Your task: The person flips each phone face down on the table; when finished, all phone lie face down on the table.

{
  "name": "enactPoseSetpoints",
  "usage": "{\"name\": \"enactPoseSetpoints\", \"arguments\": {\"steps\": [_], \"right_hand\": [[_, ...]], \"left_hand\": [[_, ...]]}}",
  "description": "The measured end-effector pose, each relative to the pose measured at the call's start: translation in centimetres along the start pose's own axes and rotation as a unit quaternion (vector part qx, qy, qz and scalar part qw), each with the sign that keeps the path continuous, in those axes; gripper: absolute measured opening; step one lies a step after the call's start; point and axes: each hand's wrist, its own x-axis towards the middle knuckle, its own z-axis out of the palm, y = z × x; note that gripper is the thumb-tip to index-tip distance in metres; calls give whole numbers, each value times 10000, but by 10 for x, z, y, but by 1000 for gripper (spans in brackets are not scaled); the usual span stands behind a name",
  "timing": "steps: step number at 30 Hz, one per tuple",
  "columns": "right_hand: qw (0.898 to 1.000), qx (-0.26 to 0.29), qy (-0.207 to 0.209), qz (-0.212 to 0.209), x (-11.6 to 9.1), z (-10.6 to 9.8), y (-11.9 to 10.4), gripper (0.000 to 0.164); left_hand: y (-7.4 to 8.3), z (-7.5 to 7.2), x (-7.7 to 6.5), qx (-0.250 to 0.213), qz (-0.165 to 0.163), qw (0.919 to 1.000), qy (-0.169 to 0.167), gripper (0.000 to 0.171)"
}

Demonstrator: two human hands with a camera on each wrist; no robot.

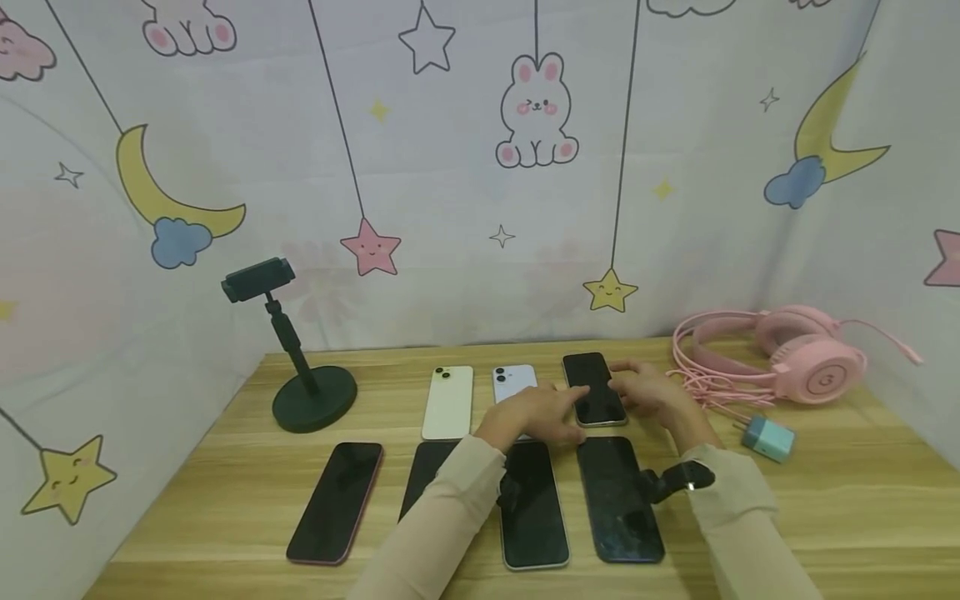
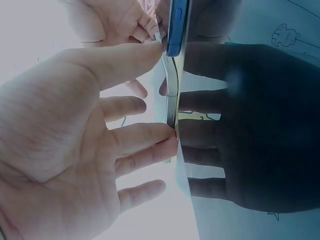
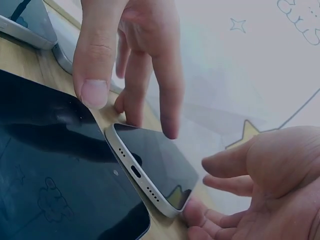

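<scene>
A phone lying screen up point(image 1: 592, 385), with a pale frame, is at the right end of the back row. My left hand point(image 1: 538, 414) is at its left side, fingers extended and one fingertip over the dark screen. On the other side, my right hand point(image 1: 651, 392) has its fingers near the right edge. In the right wrist view, a right fingertip point(image 3: 194, 211) meets the phone's corner, while the thumb stands apart. A white phone point(image 1: 514, 377), camera side up, is partly covered by my left hand. Next to it lies a cream phone point(image 1: 448, 403), also back up.
Several dark-screened phones form the front row, including a red-edged one point(image 1: 336, 502) and a blue-edged one point(image 1: 621, 500). A black phone stand point(image 1: 315, 398) is at the back left. Pink headphones point(image 1: 813, 367) with coiled cable and a teal charger point(image 1: 768, 439) are at the right.
</scene>
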Motion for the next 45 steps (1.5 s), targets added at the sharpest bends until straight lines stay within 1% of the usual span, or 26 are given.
{"name": "enactPoseSetpoints", "arguments": {"steps": [3, 6, 9, 13, 14, 18, 21, 24, 27, 29, 33, 36, 42, 45], "right_hand": [[9999, 105, 23, -25, 1, -2, 1, 56], [9989, 441, -43, -124, 3, -4, 2, 57], [9968, 713, -106, -332, 3, -7, 3, 57], [9955, 757, -120, -555, 3, -11, 5, 55], [9951, 782, -163, -580, 3, -12, 5, 55], [9930, 952, -347, -608, 3, -15, 7, 54], [9927, 941, -398, -638, 2, -16, 7, 56], [9931, 830, -435, -703, 3, -13, 5, 57], [9929, 695, -574, -776, 4, -8, 3, 58], [9925, 636, -685, -783, 4, -5, 1, 59], [9932, 441, -822, -691, 4, 1, -1, 56], [9945, 354, -822, -538, 4, 2, 0, 55], [9948, 486, -809, -373, 3, 1, 1, 57], [9952, 490, -791, -306, 2, 0, 0, 58]], "left_hand": [[1, 1, 1, -22, 56, 10000, 55, 75], [1, 1, 2, -86, 183, 9997, 142, 75], [1, 1, 3, -293, 422, 9984, 215, 75], [0, 2, 5, -602, 749, 9950, 261, 78], [0, 2, 6, -677, 791, 9942, 265, 79], [2, 3, 7, -888, 779, 9926, 294, 84], [2, 3, 8, -1128, 887, 9890, 369, 85], [1, 1, 7, -1545, 1054, 9814, 435, 84], [-2, -1, 4, -1850, 1035, 9761, 484, 79], [-4, -3, 3, -1936, 998, 9745, 543, 73], [-8, -5, 2, -1898, 926, 9746, 750, 58], [-10, -6, 2, -1870, 851, 9753, 810, 49], [-10, -6, 2, -1825, 853, 9769, 715, 48], [-9, -5, 3, -1694, 815, 9795, 728, 50]]}}
